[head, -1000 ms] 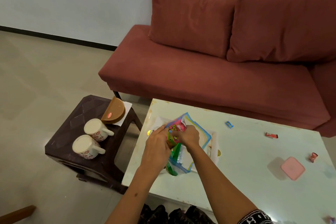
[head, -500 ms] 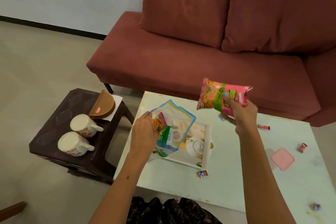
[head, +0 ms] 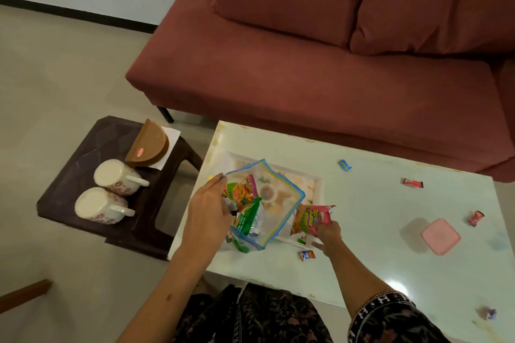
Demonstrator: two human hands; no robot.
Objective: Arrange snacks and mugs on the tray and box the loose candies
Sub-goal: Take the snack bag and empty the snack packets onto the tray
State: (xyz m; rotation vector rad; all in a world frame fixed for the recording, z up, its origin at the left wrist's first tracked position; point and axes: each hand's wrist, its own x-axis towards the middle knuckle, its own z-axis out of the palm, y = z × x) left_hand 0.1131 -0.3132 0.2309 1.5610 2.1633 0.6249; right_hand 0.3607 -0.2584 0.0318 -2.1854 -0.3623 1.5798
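My left hand point(head: 209, 205) grips the open edge of a clear zip bag point(head: 274, 203) with a blue rim, which lies over the white tray point(head: 317, 185) and holds pink and green snack packets point(head: 245, 205). My right hand point(head: 326, 234) holds a pink snack packet point(head: 310, 218) low over the tray's near right corner. Two white floral mugs point(head: 115, 177) point(head: 97, 205) stand on the dark stool point(head: 69, 172). A pink candy box point(head: 440, 236) sits on the table's right. Loose candies lie around: blue point(head: 345, 165), red point(head: 412, 183), pink point(head: 475, 217), orange point(head: 306, 255).
A brown half-round napkin holder point(head: 149, 145) stands on a white napkin at the stool's back. A red sofa point(head: 320, 72) runs behind the white table point(head: 376, 231). A purple candy point(head: 487, 313) lies near the table's front right corner.
My right hand pulled the pink packet out of the bag, lifted it high, then brought it down to the tray's near right corner. My left hand stays on the bag.
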